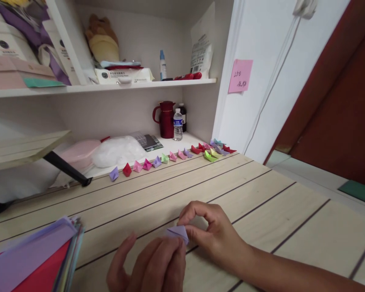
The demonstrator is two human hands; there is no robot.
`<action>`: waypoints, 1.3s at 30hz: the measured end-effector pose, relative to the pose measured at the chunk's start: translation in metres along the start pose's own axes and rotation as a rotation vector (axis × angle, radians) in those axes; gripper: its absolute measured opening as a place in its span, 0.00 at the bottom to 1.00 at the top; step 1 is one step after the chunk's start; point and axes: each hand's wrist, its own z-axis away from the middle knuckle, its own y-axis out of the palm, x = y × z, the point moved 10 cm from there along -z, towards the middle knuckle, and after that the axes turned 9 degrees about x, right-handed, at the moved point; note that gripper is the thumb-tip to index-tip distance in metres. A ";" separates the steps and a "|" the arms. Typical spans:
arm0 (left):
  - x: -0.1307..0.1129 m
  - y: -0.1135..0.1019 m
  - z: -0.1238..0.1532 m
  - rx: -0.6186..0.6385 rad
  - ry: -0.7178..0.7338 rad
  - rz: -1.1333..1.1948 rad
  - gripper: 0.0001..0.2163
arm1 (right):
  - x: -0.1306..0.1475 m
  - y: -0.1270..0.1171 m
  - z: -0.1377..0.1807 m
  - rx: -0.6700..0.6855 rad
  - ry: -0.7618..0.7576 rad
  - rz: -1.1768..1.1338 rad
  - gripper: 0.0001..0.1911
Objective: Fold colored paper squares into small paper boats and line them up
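A small folded piece of lavender paper [179, 232] is held low over the wooden table between both hands. My left hand [152, 263] covers its near side, with the fingertips closed on the lower edge and the little finger held apart. My right hand [211, 231] pinches the paper's right corner between thumb and index finger. Its lower part is hidden behind the left fingers. Along the table's far edge stands a row of small folded paper boats, among them a lavender one [114, 174], a red one [127, 170] and a lime green one [210, 157].
A stack of coloured paper sheets [45, 259] lies at the near left. Behind the boats sit a plastic bag [121, 151], a red jug [166, 121] and a water bottle [178, 125]. A small raised board [24, 150] with a black leg stands at left.
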 end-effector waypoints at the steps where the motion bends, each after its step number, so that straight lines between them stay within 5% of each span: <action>1: 0.006 -0.001 0.000 -0.008 -0.070 0.013 0.12 | 0.000 0.000 0.001 -0.003 0.002 0.010 0.04; 3: 0.013 0.000 0.001 -0.010 -0.154 0.038 0.11 | 0.000 -0.001 0.001 -0.005 0.011 0.023 0.04; 8: 0.007 0.003 0.001 -0.001 -0.055 0.057 0.09 | -0.003 -0.001 0.000 0.005 0.037 0.032 0.05; 14: 0.070 0.045 0.047 0.145 -0.809 0.398 0.03 | -0.003 0.007 -0.005 0.070 -0.032 0.077 0.08; 18: 0.078 0.087 0.082 0.337 -1.148 0.762 0.08 | -0.007 0.008 -0.005 0.080 -0.020 0.120 0.16; 21: 0.074 0.093 0.079 0.364 -1.111 0.812 0.08 | -0.006 0.008 -0.005 0.094 -0.031 0.121 0.14; 27: 0.076 0.055 0.052 0.135 -0.865 0.492 0.06 | 0.001 0.008 -0.003 0.058 -0.079 0.194 0.15; 39: 0.040 0.038 0.026 0.113 -0.465 0.221 0.08 | 0.002 0.012 -0.002 0.074 -0.066 0.165 0.15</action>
